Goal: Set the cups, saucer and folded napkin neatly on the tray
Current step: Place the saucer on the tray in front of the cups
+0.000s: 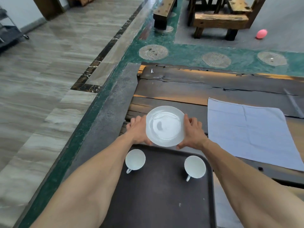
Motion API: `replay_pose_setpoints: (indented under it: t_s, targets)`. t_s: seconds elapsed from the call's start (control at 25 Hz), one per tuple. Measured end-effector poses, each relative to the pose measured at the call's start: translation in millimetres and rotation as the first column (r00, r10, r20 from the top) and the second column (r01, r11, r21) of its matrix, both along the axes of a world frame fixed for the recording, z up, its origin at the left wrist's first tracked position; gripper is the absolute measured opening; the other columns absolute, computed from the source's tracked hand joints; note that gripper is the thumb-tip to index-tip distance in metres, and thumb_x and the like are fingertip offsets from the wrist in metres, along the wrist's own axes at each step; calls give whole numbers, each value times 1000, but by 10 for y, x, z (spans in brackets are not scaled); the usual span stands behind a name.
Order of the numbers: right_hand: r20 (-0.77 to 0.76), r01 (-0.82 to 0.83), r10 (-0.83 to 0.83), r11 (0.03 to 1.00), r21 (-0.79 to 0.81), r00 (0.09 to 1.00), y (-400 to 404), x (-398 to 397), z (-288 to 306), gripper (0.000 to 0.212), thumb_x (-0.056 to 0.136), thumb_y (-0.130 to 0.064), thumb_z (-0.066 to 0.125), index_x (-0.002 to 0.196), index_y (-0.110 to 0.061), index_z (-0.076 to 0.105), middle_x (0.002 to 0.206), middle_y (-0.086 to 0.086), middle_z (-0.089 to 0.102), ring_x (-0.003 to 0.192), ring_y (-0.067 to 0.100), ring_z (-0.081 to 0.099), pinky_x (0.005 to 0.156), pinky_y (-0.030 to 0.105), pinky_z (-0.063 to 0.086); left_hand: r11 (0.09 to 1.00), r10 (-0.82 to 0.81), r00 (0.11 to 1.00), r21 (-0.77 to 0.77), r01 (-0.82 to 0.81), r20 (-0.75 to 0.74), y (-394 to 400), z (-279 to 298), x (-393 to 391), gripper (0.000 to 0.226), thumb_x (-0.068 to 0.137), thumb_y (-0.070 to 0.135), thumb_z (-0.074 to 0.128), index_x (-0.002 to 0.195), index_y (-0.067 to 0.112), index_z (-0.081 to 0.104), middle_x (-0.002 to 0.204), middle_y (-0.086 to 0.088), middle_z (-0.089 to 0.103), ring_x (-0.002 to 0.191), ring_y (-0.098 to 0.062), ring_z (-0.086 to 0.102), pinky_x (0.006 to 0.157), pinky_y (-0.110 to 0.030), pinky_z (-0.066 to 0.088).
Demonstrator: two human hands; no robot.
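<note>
A white saucer [165, 126] is held level just beyond the far edge of the dark brown tray [158, 195]. My left hand [139, 130] grips its left rim and my right hand [192, 132] grips its right rim. Two white cups stand upright on the tray's far end: one cup [135, 159] at the left corner, the other cup [195, 167] at the right, both with handles pointing toward me. A pale blue napkin [251, 134] lies spread flat on the dark wooden table [213, 84], to the right of the saucer.
The table's left edge drops to a grey and green floor [105, 116]. Wooden benches [220, 20] stand further back, with a pink ball [261, 34] on the floor beside them. A dark cart [9, 35] sits at the far left.
</note>
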State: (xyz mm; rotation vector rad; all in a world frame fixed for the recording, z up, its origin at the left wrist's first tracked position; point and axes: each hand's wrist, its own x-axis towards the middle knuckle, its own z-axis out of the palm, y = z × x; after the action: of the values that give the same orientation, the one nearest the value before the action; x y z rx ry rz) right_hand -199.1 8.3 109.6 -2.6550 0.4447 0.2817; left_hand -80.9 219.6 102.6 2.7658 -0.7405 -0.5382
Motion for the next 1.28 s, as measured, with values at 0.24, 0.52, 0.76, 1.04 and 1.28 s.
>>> replay_pose_setpoints:
  t_s: [0.24,0.52,0.76,1.04,1.28]
  targets:
    - [-23,-52,54,995,85,998,439,-662,-186,138,42,-42,90,145,-23,1,126,5,26,120,29,25,96,46,41,998,60,998,14,-59,-36,525,-114,-844,103,42,45,84,128,28,30,106,4,32,104,-19,29,91,-38,33]
    - [-84,-99,107,991,87,991,870,-1312,-449,143,40,-44,89,145,-24,-6,127,5,25,116,29,30,92,46,43,993,112,990,49,-109,-81,996,-361,-1626,108,47,43,86,136,26,26,118,-1,36,118,-27,33,101,-45,34]
    - [-146,-47,61,994,99,987,1282,-1777,-674,144,44,-40,86,148,-21,-12,130,5,22,118,29,28,93,46,46,995,90,990,45,-86,-110,1341,-626,-2051,105,46,40,84,132,27,26,116,1,36,118,-27,34,97,-45,33]
    - [-205,-3,26,994,110,978,1744,-2061,-893,141,48,-38,87,149,-18,-10,134,7,22,118,29,30,95,46,45,995,55,987,90,-42,-149,1738,-893,-2243,100,47,42,84,129,26,28,116,1,37,115,-26,36,97,-43,33]
    - [-235,13,20,990,138,972,2008,-1992,-1094,136,49,-37,85,148,-20,-6,130,6,25,116,28,30,92,45,46,991,40,985,136,-17,-170,1986,-1032,-2157,100,51,40,83,133,23,27,118,-2,38,118,-28,34,105,-46,31]
